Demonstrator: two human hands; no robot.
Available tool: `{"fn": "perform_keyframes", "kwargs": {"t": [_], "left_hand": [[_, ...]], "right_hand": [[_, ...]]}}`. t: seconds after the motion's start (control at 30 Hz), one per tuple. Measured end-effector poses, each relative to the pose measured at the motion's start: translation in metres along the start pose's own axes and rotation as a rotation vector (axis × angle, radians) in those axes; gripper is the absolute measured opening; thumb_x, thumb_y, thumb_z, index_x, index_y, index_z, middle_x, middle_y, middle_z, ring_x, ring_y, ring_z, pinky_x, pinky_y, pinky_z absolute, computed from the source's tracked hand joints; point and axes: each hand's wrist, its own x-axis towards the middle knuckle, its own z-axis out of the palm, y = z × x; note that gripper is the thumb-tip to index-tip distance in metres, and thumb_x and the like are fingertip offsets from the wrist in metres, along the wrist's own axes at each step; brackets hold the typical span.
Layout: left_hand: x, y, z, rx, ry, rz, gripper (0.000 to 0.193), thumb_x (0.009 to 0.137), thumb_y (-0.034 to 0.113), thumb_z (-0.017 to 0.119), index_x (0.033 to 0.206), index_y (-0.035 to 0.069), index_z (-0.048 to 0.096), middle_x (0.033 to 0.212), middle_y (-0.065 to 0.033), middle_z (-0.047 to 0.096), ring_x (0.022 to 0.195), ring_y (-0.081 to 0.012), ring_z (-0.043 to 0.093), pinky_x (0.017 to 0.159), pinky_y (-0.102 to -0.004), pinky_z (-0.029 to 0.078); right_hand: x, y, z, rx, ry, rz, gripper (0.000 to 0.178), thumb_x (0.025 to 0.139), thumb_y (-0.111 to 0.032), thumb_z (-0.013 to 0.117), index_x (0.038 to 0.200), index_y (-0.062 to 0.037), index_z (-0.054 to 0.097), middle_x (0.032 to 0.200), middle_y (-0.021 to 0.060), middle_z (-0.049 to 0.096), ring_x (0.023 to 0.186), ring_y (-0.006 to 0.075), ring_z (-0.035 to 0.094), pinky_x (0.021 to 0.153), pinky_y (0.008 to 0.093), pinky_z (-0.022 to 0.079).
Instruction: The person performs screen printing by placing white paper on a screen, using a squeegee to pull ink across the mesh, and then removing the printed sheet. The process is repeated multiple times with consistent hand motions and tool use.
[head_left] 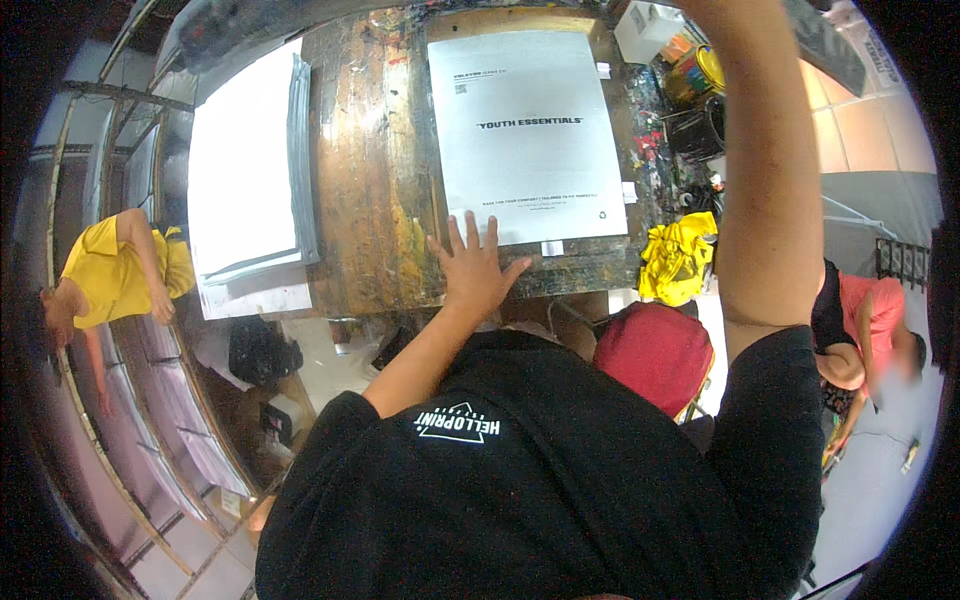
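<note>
My left hand (474, 270) lies with its fingers spread, the fingertips on the lower left edge of a pale printed sheet (530, 165). The sheet lies flat on the worn, paint-stained wooden table (365, 180); whether it is paper or a plastic bag I cannot tell. Small white tabs, like tape, stick out at its right side and lower edge. My right arm (770, 170) reaches up past the right side of the table, and its hand is beyond the upper edge of the view.
A stack of white sheets (245, 170) occupies the table's left. A yellow cloth (678, 258) hangs by the right corner, near paint cans (697, 75) and a red seat (655, 358). One person in yellow (125, 265) is at far left beside racks; another in pink (880, 310), far right.
</note>
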Motion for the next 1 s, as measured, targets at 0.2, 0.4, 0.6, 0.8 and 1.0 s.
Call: {"fn": "perform_keyframes", "kwargs": {"t": [0.2, 0.4, 0.6, 0.8, 1.0], "left_hand": [[-0.013, 0.002, 0.05, 0.04, 0.029, -0.062, 0.113, 0.088, 0.088, 0.031, 0.161, 0.002, 0.027, 0.166, -0.0333, 0.012, 0.157, -0.0451, 0.0, 0.112, -0.0777, -0.011], [-0.004, 0.009, 0.036, -0.004, -0.077, -0.117, 0.124, 0.082, 0.094, 0.031, 0.162, 0.0, 0.019, 0.167, -0.0335, 0.008, 0.157, -0.0448, -0.004, 0.111, -0.0769, -0.014], [-0.016, 0.006, 0.052, -0.105, 0.038, -0.108, 0.129, 0.08, 0.095, 0.034, 0.159, -0.007, 0.023, 0.167, -0.0313, 0.01, 0.157, -0.0451, -0.004, 0.111, -0.0772, -0.014], [-0.012, 0.01, 0.035, -0.045, -0.001, -0.086, 0.124, 0.084, 0.089, 0.04, 0.157, -0.009, 0.026, 0.168, -0.0263, 0.015, 0.157, -0.0437, 0.0, 0.113, -0.0756, -0.014], [0.012, 0.023, -0.013, -0.132, 0.242, -0.002, 0.102, 0.093, 0.071, 0.051, 0.15, -0.013, 0.037, 0.161, -0.026, 0.035, 0.154, -0.0398, 0.023, 0.119, -0.0705, 0.008]], "right_hand": [[-0.016, -0.026, -0.009, 0.227, -0.03, 0.298, 0.048, 0.087, -0.038, 0.051, 0.076, 0.0047, 0.068, 0.076, 0.0272, 0.067, 0.075, 0.0435, 0.066, 0.076, 0.0507, 0.052], [-0.02, -0.03, -0.018, 0.226, -0.016, 0.307, 0.046, 0.087, -0.038, 0.054, 0.079, 0.0043, 0.069, 0.082, 0.0273, 0.068, 0.082, 0.0446, 0.067, 0.078, 0.0518, 0.052], [-0.019, -0.037, -0.019, 0.249, -0.021, 0.327, 0.045, 0.086, -0.037, 0.055, 0.079, 0.0051, 0.069, 0.081, 0.0283, 0.068, 0.081, 0.0453, 0.067, 0.078, 0.0519, 0.052], [-0.013, -0.041, -0.027, 0.253, -0.069, 0.387, 0.045, 0.085, -0.037, 0.055, 0.08, 0.0053, 0.069, 0.079, 0.0293, 0.067, 0.079, 0.0458, 0.067, 0.079, 0.0522, 0.052], [-0.012, -0.028, -0.019, 0.232, -0.064, 0.347, 0.047, 0.086, -0.038, 0.053, 0.078, 0.0056, 0.068, 0.079, 0.0298, 0.067, 0.079, 0.046, 0.067, 0.078, 0.0521, 0.052]]}}
